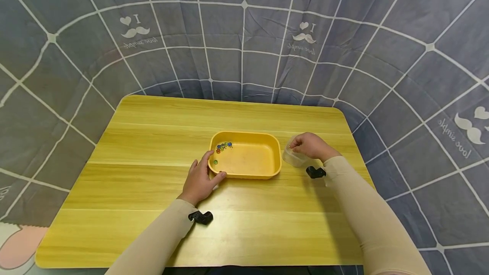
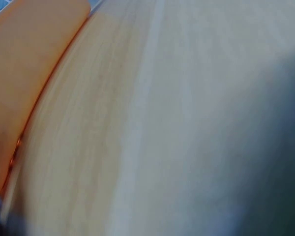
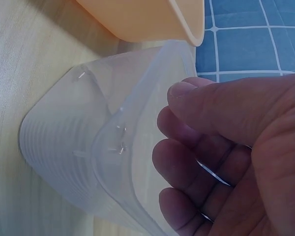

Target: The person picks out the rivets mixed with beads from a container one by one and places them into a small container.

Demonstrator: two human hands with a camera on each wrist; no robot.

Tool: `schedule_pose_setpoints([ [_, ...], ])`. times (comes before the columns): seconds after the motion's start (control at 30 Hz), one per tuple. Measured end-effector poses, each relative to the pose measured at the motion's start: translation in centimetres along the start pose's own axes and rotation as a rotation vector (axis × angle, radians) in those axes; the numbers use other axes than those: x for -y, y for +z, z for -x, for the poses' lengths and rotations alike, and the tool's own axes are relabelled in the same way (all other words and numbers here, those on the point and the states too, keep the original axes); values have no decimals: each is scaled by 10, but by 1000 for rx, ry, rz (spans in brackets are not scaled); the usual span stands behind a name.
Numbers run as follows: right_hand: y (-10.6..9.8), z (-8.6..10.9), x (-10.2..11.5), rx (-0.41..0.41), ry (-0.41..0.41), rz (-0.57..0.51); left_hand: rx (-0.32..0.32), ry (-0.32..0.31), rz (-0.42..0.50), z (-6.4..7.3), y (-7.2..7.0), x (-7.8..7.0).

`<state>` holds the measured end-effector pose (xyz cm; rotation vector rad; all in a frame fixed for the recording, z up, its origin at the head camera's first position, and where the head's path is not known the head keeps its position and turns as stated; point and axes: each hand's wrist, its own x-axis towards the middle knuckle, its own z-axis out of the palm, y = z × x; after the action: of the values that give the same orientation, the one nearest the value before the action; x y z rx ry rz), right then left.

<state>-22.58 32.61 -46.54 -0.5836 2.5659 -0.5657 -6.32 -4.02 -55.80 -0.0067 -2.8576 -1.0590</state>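
Observation:
My left hand [image 1: 199, 180] is at the near left corner of a yellow basin [image 1: 248, 176], index fingertip at the left rim and thumb along the front side. Several small glass marbles [image 1: 223, 146], blue, green and reddish, lie at the left end inside it; a lone green marble [image 1: 215, 162] lies nearer the corner. At the right, my right hand [image 1: 311, 145] is over a clear plastic tub [image 3: 73, 132], fingers bent and thumb against the index finger at its open mouth. I cannot tell whether the fingertips hold anything. Small glints [image 3: 121, 147] show through the tub wall.
The basin and tub stand close together on a wood-grain table [image 1: 153, 224]. A grey checked curtain [image 1: 267, 67] hangs behind and around the table. Black wrist cameras [image 1: 201, 217] sit on both forearms. The left wrist view shows mostly tabletop and the basin's side [image 2: 29, 83].

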Motion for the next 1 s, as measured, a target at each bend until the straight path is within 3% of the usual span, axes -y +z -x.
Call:
schedule_pose_setpoints([
  [0.4, -2, 1, -8, -1, -13, -2, -13, 1, 1, 3, 2, -5],
  [0.63, -13, 1, -5, -97, -16, -63, -18, 7, -5, 2, 3, -5],
  [0.83, -21, -6, 23, -180, -64, -87, -19, -6, -13, 2, 3, -5],
  [1.0, -11, -20, 65, -139, -160, -82, -20, -3, 1, 0, 4, -5],
])
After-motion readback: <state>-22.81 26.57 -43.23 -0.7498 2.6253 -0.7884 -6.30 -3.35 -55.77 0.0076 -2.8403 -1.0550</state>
